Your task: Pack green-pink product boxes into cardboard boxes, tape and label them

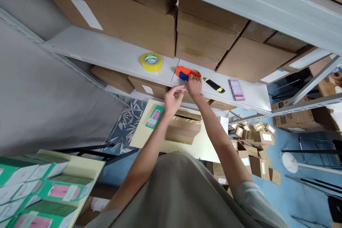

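Observation:
My right hand [194,86] has its fingers closed on the orange and blue tape dispenser [183,73] at the front of the white shelf. Just left of it, my left hand [172,100] is raised with thumb and fingertips pinched together; whatever is between them is too small to make out. Below both hands, a brown cardboard box [181,130] with clear tape along its top rests on a cream board [141,133]. A small green and pink box [155,117] lies on that board beside my left forearm.
On the shelf [107,48] are a yellow tape roll [151,61], a black and yellow utility knife [214,84] and a blurred-out lilac item [236,89]. Large cartons [144,28] stand behind. Green boxes [61,188] are stacked lower left; small cartons [259,160] pile on the right floor.

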### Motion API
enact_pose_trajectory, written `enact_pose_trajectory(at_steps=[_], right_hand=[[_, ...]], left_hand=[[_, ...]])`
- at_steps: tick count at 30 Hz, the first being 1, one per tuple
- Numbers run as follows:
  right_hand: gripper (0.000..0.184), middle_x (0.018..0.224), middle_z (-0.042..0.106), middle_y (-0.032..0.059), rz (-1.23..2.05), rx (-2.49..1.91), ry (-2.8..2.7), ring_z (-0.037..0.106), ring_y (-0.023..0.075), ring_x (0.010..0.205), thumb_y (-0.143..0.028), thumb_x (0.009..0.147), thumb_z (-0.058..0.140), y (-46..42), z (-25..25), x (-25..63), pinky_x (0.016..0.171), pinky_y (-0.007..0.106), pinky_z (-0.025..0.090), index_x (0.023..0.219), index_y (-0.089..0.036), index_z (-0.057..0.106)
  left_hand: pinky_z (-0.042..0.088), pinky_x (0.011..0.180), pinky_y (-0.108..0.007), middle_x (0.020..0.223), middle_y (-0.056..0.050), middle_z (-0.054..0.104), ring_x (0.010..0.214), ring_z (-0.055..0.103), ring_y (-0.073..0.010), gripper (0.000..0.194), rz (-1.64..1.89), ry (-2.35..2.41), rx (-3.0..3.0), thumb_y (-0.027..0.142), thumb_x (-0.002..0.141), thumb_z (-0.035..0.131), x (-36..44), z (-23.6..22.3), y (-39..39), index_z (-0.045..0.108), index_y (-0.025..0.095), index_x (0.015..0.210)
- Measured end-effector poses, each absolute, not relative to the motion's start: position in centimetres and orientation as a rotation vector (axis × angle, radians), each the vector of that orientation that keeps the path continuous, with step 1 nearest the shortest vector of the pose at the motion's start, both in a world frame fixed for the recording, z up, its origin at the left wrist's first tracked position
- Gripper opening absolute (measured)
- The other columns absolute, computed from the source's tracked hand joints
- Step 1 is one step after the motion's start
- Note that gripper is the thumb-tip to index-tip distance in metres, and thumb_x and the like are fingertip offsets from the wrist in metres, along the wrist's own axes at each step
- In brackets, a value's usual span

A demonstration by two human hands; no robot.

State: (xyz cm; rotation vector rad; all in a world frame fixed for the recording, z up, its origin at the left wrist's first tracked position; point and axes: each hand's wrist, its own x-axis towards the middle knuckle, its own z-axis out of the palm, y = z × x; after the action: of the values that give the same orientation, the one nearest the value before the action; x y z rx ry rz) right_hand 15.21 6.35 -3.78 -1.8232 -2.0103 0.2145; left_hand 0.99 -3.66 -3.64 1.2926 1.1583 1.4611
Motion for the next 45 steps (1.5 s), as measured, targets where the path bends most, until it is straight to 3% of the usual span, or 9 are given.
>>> enact_pose_trajectory(at_steps=[5, 7, 11, 15, 20, 26, 36, 41, 45], right_hand=[[0.046, 0.133, 0.075, 0.0239, 0.506, -1.647, -1.793, 0.068, 0.0412, 0.139, -0.052, 0.117, 0.054, -0.9, -5.7, 16.2, 0.128, 0.067, 0.045, 0.145, -0.016, 0.058], [0.055, 0.128, 0.077, 0.0177, 0.713, -1.545, -1.631, 0.072, 0.0381, 0.129, -0.069, 0.112, 0.057, -6.4, -6.7, 16.3, 0.119, 0.062, 0.055, 0.141, -0.023, 0.058], [0.059, 0.111, 0.077, 0.0086, 1.059, -1.437, -1.276, 0.074, 0.0275, 0.103, -0.082, 0.102, 0.068, -16.5, -8.9, 15.0, 0.103, 0.046, 0.064, 0.122, -0.027, 0.061], [0.064, 0.111, 0.077, 0.0074, 1.247, -1.419, -1.083, 0.072, 0.0257, 0.103, -0.084, 0.095, 0.076, -21.3, -10.8, 14.2, 0.102, 0.044, 0.065, 0.119, -0.027, 0.063], [0.067, 0.109, 0.078, 0.0066, 1.349, -1.429, -1.102, 0.072, 0.0257, 0.1, -0.084, 0.095, 0.075, -22.5, -11.4, 15.3, 0.097, 0.044, 0.066, 0.124, -0.025, 0.068], [0.063, 0.107, 0.077, 0.0056, 1.404, -1.433, -1.22, 0.073, 0.0243, 0.096, -0.079, 0.095, 0.081, -23.8, -10.4, 17.3, 0.092, 0.04, 0.066, 0.124, -0.024, 0.068], [0.054, 0.109, 0.077, 0.0075, 1.37, -1.544, -1.55, 0.072, 0.0279, 0.095, -0.07, 0.1, 0.075, -25.7, -8.1, 20.5, 0.089, 0.044, 0.063, 0.124, -0.023, 0.065], [0.053, 0.1, 0.077, 0.0052, 1.354, -1.667, -1.669, 0.068, 0.0262, 0.083, -0.069, 0.096, 0.075, -25.6, -7.6, 21.3, 0.079, 0.042, 0.06, 0.123, -0.024, 0.065], [0.06, 0.084, 0.071, 0.0018, 1.375, -1.735, -1.683, 0.061, 0.022, 0.071, -0.08, 0.097, 0.068, -24.5, -7.3, 21.4, 0.069, 0.035, 0.051, 0.116, -0.023, 0.065]], left_hand=[[0.063, 0.104, -0.042, 0.113, -0.01, 0.085, 0.103, 0.081, -0.024, 0.025, 1.403, 1.165, 1.219, 0.03, 0.096, 0.071, -0.6, -6.0, -8.4, 0.08, 0.02, 0.118], [0.063, 0.104, -0.041, 0.117, -0.01, 0.084, 0.106, 0.08, -0.0239, 0.024, 1.357, 1.183, 1.193, 0.036, 0.097, 0.075, -1.0, -7.0, -11.1, 0.078, 0.021, 0.116], [0.063, 0.1, -0.038, 0.11, -0.007, 0.08, 0.103, 0.077, -0.023, 0.034, 1.2, 1.213, 1.162, 0.054, 0.095, 0.085, -1.8, -8.8, -16.4, 0.074, 0.024, 0.108], [0.06, 0.092, -0.035, 0.105, -0.006, 0.076, 0.096, 0.073, -0.0214, 0.043, 1.0, 1.162, 1.149, 0.064, 0.093, 0.085, -2.7, -10.0, -19.7, 0.073, 0.023, 0.102], [0.057, 0.084, -0.032, 0.102, -0.006, 0.073, 0.094, 0.07, -0.0211, 0.034, 0.888, 1.161, 1.268, 0.056, 0.095, 0.084, -3.2, -10.3, -20.9, 0.076, 0.023, 0.1], [0.061, 0.095, -0.037, 0.127, -0.009, 0.078, 0.111, 0.075, -0.0263, 0.054, 0.934, 1.086, 1.137, 0.061, 0.092, 0.088, -3.9, -8.6, -18.2, 0.08, 0.026, 0.133], [0.062, 0.087, -0.034, 0.108, -0.008, 0.084, 0.1, 0.078, -0.0235, 0.035, 0.712, 0.977, 1.468, 0.056, 0.098, 0.084, -4.4, -3.8, -15.1, 0.088, 0.023, 0.109], [0.061, 0.078, -0.032, 0.099, -0.007, 0.084, 0.089, 0.076, -0.0212, 0.038, 0.671, 1.022, 1.491, 0.059, 0.097, 0.083, -3.9, -4.9, -15.2, 0.085, 0.021, 0.1], [0.062, 0.081, -0.032, 0.098, -0.007, 0.084, 0.09, 0.077, -0.0213, 0.036, 0.78, 1.128, 1.478, 0.057, 0.099, 0.08, -3.1, -6.7, -15.8, 0.083, 0.021, 0.098]])
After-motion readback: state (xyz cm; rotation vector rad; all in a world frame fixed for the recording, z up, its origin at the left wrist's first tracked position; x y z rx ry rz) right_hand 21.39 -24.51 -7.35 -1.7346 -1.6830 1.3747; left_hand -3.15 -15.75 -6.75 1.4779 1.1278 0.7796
